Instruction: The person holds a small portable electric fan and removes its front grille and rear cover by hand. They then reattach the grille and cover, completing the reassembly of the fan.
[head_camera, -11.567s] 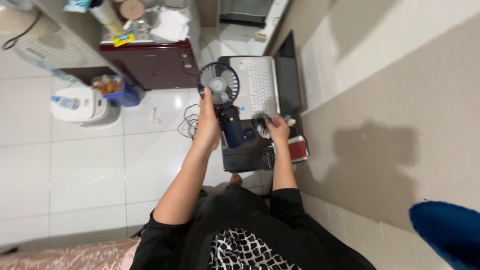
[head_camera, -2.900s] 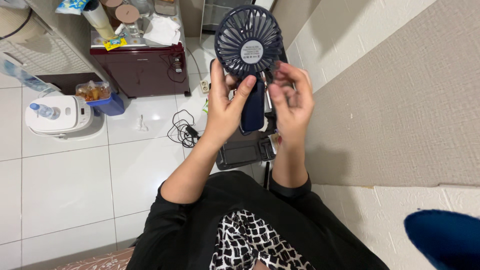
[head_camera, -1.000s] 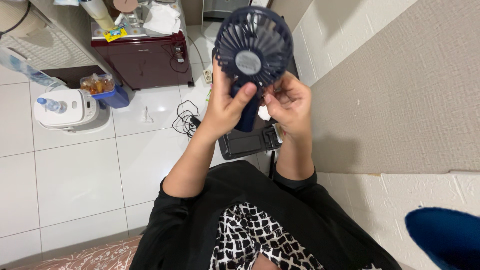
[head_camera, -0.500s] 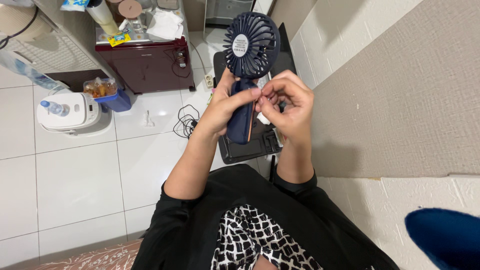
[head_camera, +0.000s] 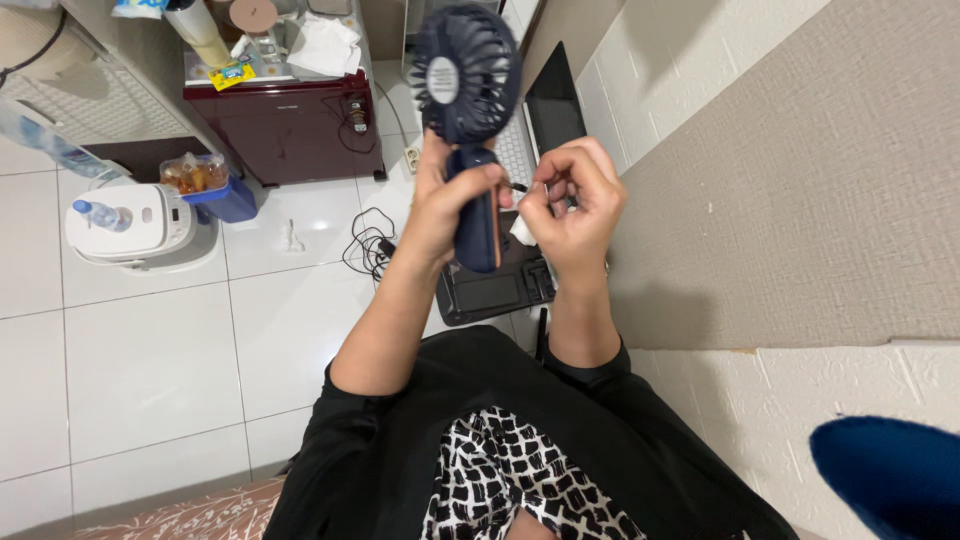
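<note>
My left hand (head_camera: 445, 205) grips the handle of a navy handheld fan (head_camera: 465, 85), held upright with its round grille at the top and a pale label in the middle. My right hand (head_camera: 572, 205) is beside the handle, fingers pinched on a small thin tool (head_camera: 520, 187) whose tip points at the side of the fan's handle. A small white piece shows below my right fingers. Both hands are raised in front of my chest.
Below the hands lie a black tray-like case (head_camera: 492, 290) and an open laptop (head_camera: 530, 135) on white floor tiles. A dark red cabinet (head_camera: 285, 125), a white rice cooker (head_camera: 130, 225), a blue tub (head_camera: 215, 195) and a loose black cable (head_camera: 368, 245) sit left. A wall runs along the right.
The fan has swung left and turned, its handle now edge-on. My right hand has shifted slightly up, still pinching the small tool at the handle.
</note>
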